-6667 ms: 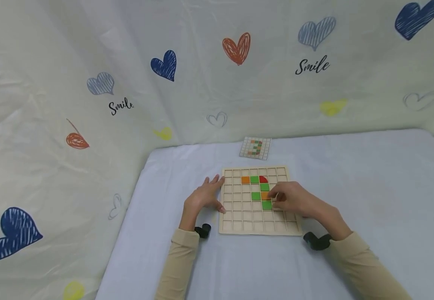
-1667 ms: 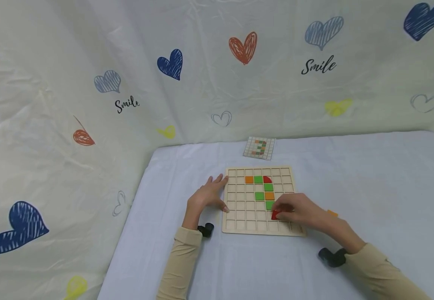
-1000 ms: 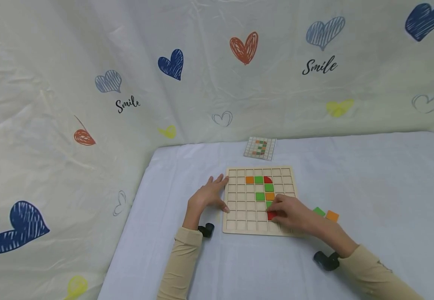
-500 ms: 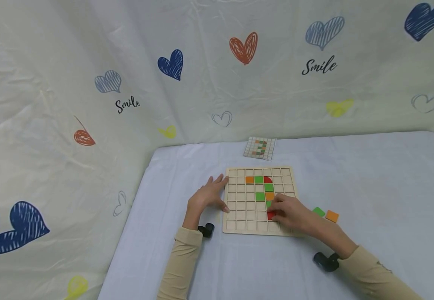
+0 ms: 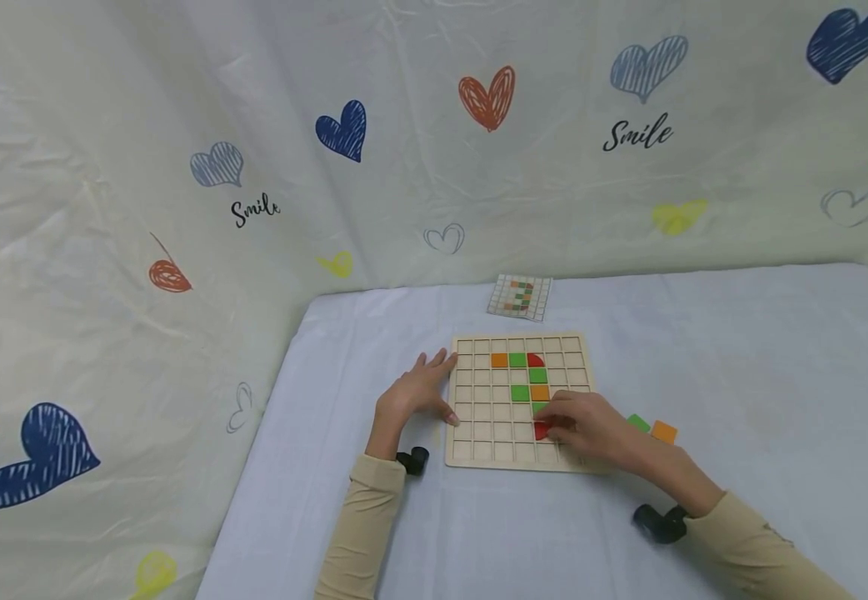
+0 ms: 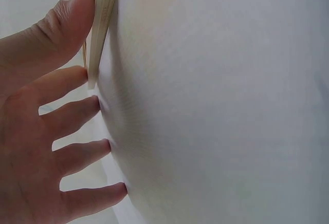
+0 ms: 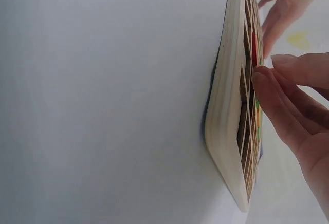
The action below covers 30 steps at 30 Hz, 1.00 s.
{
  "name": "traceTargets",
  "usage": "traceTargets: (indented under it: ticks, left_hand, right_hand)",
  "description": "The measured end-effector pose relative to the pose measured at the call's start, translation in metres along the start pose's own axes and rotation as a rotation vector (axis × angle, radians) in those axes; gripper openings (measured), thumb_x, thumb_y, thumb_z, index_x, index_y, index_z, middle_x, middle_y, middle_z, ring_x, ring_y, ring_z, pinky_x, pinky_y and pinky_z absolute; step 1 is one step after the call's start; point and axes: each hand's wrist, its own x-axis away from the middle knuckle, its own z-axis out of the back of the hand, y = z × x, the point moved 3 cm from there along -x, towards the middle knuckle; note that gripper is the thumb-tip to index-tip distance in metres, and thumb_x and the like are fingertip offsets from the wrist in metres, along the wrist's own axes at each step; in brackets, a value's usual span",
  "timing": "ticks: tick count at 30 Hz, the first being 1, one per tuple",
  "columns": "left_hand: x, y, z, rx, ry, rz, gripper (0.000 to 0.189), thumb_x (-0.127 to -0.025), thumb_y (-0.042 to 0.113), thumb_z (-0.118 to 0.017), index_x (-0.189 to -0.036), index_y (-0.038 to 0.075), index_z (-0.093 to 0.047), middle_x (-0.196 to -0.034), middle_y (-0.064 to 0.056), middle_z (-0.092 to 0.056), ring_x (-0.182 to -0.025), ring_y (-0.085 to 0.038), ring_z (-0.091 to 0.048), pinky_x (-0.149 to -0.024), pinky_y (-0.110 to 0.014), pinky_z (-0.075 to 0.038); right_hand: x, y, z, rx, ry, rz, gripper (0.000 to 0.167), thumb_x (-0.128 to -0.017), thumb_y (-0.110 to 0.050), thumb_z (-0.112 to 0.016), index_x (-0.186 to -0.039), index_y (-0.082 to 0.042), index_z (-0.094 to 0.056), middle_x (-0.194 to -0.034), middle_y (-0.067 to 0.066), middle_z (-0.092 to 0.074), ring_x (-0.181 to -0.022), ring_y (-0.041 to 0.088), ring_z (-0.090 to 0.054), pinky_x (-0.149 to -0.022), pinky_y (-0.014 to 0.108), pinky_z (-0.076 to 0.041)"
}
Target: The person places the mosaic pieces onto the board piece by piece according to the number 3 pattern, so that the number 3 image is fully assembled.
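A square wooden grid board lies on the table, several coloured tiles set in its cells. Spread along its left edge is my left hand, thumb and fingertips against the side; the left wrist view shows the thumb at the wooden edge. My right hand is over the lower right part, its thumb and fingertips pinching a red quarter-circle tile at its cell, below a partly covered green tile. In the right wrist view, the right hand has its fingertips right at the grid.
A small card printed with a coloured grid pattern lies behind the board. To the board's right, a loose green tile and an orange tile lie beside the right forearm. A white cloth covers the table.
The right hand has brought the red quarter-circle tile onto the board below the green one and turned it there, so its curved edge now faces lower right. The left hand has stayed at the board's edge.
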Motion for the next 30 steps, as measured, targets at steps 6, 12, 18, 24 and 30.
traceTargets:
  ticks: [6,12,18,24,30]
  left_hand:
    - [0.0,0.001,-0.001,0.001,-0.005,-0.003,0.114,-0.073,0.028,-0.094,-0.165,0.02,-0.027,-0.173,-0.003,-0.015,-0.161,-0.035,-0.006,-0.124,-0.064,-0.021]
    - [0.0,0.0,0.0,0.002,0.0,0.0,0.114,-0.073,0.028,-0.094,-0.165,0.02,-0.027,-0.173,-0.002,-0.015,-0.161,-0.035,-0.006,-0.124,-0.063,-0.02]
    - [0.001,-0.001,-0.001,0.016,-0.003,0.01,0.114,-0.073,0.026,-0.094,-0.165,0.021,-0.026,-0.173,-0.001,-0.014,-0.161,-0.034,-0.005,-0.125,-0.063,-0.02]
    - [0.003,-0.001,0.0,0.02,0.003,0.008,0.115,-0.073,0.025,-0.094,-0.165,0.021,-0.026,-0.173,-0.001,-0.014,-0.161,-0.033,-0.005,-0.124,-0.064,-0.02]
    - [0.003,0.0,0.0,0.026,0.002,-0.007,0.114,-0.073,0.024,-0.094,-0.165,0.02,-0.026,-0.173,-0.002,-0.014,-0.161,-0.034,-0.005,-0.125,-0.062,-0.019]
  right_hand:
    - [0.011,0.007,0.01,-0.005,0.009,-0.019,0.024,-0.083,0.004,-0.079,-0.105,-0.006,-0.079,-0.092,-0.003,-0.072,-0.079,0.006,-0.06,-0.069,0.022,-0.054]
    - [0.025,0.015,0.026,0.012,0.012,-0.048,0.028,-0.081,0.005,-0.08,-0.106,-0.005,-0.078,-0.093,-0.004,-0.072,-0.079,0.005,-0.06,-0.067,0.023,-0.055]
    - [0.038,0.024,0.041,0.069,0.016,-0.113,0.029,-0.081,0.005,-0.079,-0.107,-0.008,-0.079,-0.098,-0.004,-0.073,-0.081,0.007,-0.061,-0.068,0.024,-0.054]
    - [0.051,0.034,0.055,0.107,0.062,-0.113,0.031,-0.078,0.006,-0.081,-0.106,-0.008,-0.078,-0.099,-0.002,-0.074,-0.08,0.011,-0.063,-0.066,0.026,-0.055]
    - [0.066,0.045,0.064,0.151,0.084,-0.125,0.03,-0.078,0.004,-0.082,-0.104,-0.008,-0.079,-0.099,-0.002,-0.073,-0.083,0.016,-0.066,-0.069,0.029,-0.057]
